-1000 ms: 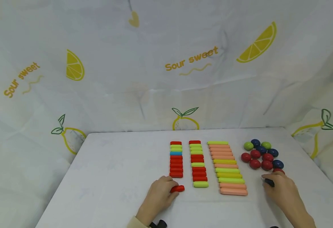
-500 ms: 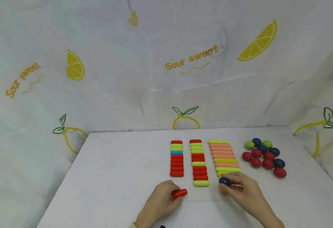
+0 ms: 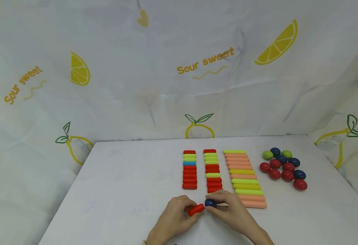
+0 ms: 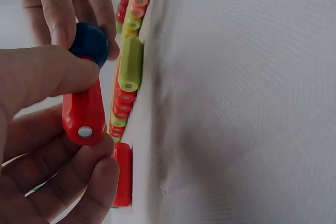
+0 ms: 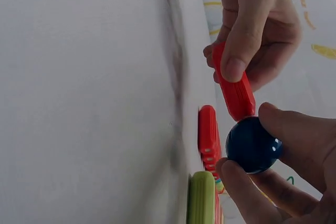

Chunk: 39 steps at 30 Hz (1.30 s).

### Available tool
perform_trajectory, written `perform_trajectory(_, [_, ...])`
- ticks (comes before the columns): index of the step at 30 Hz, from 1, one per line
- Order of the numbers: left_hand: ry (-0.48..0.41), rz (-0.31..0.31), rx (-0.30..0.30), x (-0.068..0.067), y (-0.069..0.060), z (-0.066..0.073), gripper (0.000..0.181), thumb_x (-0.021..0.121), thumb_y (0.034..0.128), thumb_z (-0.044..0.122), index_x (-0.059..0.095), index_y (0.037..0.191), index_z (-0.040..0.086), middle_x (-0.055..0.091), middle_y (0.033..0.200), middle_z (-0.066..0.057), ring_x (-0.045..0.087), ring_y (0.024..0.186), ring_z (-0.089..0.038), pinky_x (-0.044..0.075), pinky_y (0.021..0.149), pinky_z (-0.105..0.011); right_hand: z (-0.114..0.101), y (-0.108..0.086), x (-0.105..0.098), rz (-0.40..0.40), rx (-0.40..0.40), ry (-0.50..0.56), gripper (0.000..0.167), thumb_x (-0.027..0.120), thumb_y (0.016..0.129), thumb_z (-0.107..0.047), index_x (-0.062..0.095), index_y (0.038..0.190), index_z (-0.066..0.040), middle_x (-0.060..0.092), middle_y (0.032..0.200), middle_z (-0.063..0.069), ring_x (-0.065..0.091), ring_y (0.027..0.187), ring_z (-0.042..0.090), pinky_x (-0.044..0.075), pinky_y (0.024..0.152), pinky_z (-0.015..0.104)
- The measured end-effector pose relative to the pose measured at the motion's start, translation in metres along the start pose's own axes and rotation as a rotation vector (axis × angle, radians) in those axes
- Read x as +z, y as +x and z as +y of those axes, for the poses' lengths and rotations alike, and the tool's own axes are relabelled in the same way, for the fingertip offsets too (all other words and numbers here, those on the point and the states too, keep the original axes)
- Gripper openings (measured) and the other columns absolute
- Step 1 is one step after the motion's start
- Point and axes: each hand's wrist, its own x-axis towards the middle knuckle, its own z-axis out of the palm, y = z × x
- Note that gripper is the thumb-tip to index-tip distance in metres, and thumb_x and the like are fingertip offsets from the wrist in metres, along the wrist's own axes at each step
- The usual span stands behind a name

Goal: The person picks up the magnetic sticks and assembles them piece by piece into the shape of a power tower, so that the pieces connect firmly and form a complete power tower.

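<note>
The left wrist view shows a silvery round inset (image 4: 85, 132) in one end of the red rod (image 4: 84, 107), unseen from the head. The left hand (image 3: 176, 215) pinches that faceted rod, its other end seemingly touching the glossy dark blue ball (image 3: 210, 203) held in the right hand's (image 3: 234, 213) fingertips, at the near middle of the table (image 3: 130, 183), before the rod columns (image 3: 190, 176).

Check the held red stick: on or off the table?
Off: in the right wrist view, the left hand pinches the red stick above the table.
</note>
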Motion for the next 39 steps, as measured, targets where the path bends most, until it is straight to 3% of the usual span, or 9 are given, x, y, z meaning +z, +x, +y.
perform_trajectory(5, [-0.023, 0.009, 0.006, 0.001, -0.001, -0.003, 0.013, 0.081, 0.0862, 0.02, 0.078, 0.096, 0.012, 0.07, 0.08, 0.008, 0.052, 0.069, 0.006, 0.05, 0.067, -0.012, -0.001, 0.005, 0.007, -0.026, -0.046, -0.017, 0.036, 0.082, 0.086, -0.015, 0.074, 0.118, -0.001, 0.073, 0.115, 0.013, 0.072, 0.098, 0.021, 0.063, 0.078, 0.028])
perform_trajectory(13, [-0.169, -0.034, -0.033, 0.003, -0.002, -0.009, 0.028, 0.08, 0.0891, 0.021, 0.076, 0.113, 0.007, 0.07, 0.078, 0.009, 0.053, 0.068, 0.006, 0.051, 0.065, -0.013, -0.001, 0.013, 0.014, -0.091, -0.116, 0.03, 0.047, 0.08, 0.088, -0.016, 0.067, 0.131, 0.0, 0.073, 0.121, 0.019, 0.074, 0.104, 0.026, 0.062, 0.084, 0.032])
perform_trajectory(18, [-0.227, -0.032, 0.0, 0.004, -0.003, -0.014, 0.034, 0.078, 0.0887, 0.015, 0.073, 0.121, 0.008, 0.072, 0.075, 0.005, 0.051, 0.061, 0.009, 0.05, 0.058, -0.013, -0.003, 0.013, 0.016, -0.118, -0.152, 0.061, 0.058, 0.079, 0.089, -0.018, 0.058, 0.14, -0.001, 0.072, 0.121, 0.02, 0.075, 0.102, 0.029, 0.062, 0.086, 0.036])
perform_trajectory(22, [-0.289, -0.02, 0.014, 0.005, -0.004, -0.018, 0.033, 0.078, 0.0881, 0.011, 0.07, 0.121, 0.009, 0.072, 0.076, -0.001, 0.046, 0.055, 0.009, 0.045, 0.05, -0.012, -0.004, 0.011, 0.012, -0.115, -0.125, 0.068, 0.052, 0.078, 0.09, -0.022, 0.062, 0.136, -0.002, 0.07, 0.127, 0.02, 0.074, 0.104, 0.027, 0.062, 0.086, 0.034])
perform_trajectory(27, [-0.396, -0.015, -0.058, -0.002, -0.006, -0.02, 0.038, 0.08, 0.0871, 0.013, 0.059, 0.119, 0.012, 0.072, 0.079, -0.003, 0.052, 0.059, 0.006, 0.048, 0.056, -0.013, -0.003, 0.004, -0.017, 0.084, -0.037, -0.048, 0.035, 0.078, 0.09, -0.019, 0.072, 0.122, -0.005, 0.074, 0.118, 0.013, 0.072, 0.101, 0.024, 0.063, 0.083, 0.031])
perform_trajectory(30, [-0.43, -0.023, -0.105, -0.008, -0.009, -0.023, 0.041, 0.081, 0.0869, 0.016, 0.057, 0.12, 0.012, 0.073, 0.084, -0.002, 0.059, 0.066, 0.002, 0.052, 0.064, -0.015, 0.006, -0.001, -0.047, 0.267, -0.005, -0.241, 0.031, 0.08, 0.088, -0.014, 0.075, 0.117, -0.005, 0.074, 0.114, 0.014, 0.07, 0.104, 0.029, 0.063, 0.085, 0.04])
perform_trajectory(33, [-0.433, -0.043, -0.125, -0.013, -0.012, -0.027, 0.037, 0.081, 0.0862, 0.016, 0.062, 0.117, 0.01, 0.072, 0.092, -0.003, 0.061, 0.072, 0.0, 0.053, 0.069, -0.015, 0.023, -0.009, -0.078, 0.472, -0.041, -0.448, 0.031, 0.082, 0.084, -0.008, 0.076, 0.113, -0.001, 0.074, 0.111, 0.02, 0.068, 0.103, 0.038, 0.059, 0.086, 0.056])
perform_trajectory(36, [-0.399, -0.067, -0.139, -0.017, -0.014, -0.031, 0.026, 0.081, 0.085, 0.016, 0.068, 0.107, 0.01, 0.07, 0.095, -0.002, 0.059, 0.075, 0.0, 0.051, 0.068, -0.016, 0.044, -0.02, -0.11, 0.635, -0.049, -0.576, 0.03, 0.084, 0.079, -0.004, 0.075, 0.107, 0.004, 0.072, 0.104, 0.028, 0.064, 0.092, 0.042, 0.057, 0.076, 0.054])
perform_trajectory(39, [-0.326, -0.099, -0.167, -0.022, -0.015, -0.032, 0.019, 0.082, 0.0833, 0.016, 0.071, 0.099, 0.014, 0.071, 0.096, 0.003, 0.059, 0.081, -0.002, 0.051, 0.074, -0.018, 0.064, -0.03, -0.139, 0.707, 0.03, -0.632, 0.031, 0.082, 0.079, -0.003, 0.073, 0.106, 0.01, 0.068, 0.104, 0.037, 0.061, 0.09, 0.05, 0.052, 0.075, 0.059])
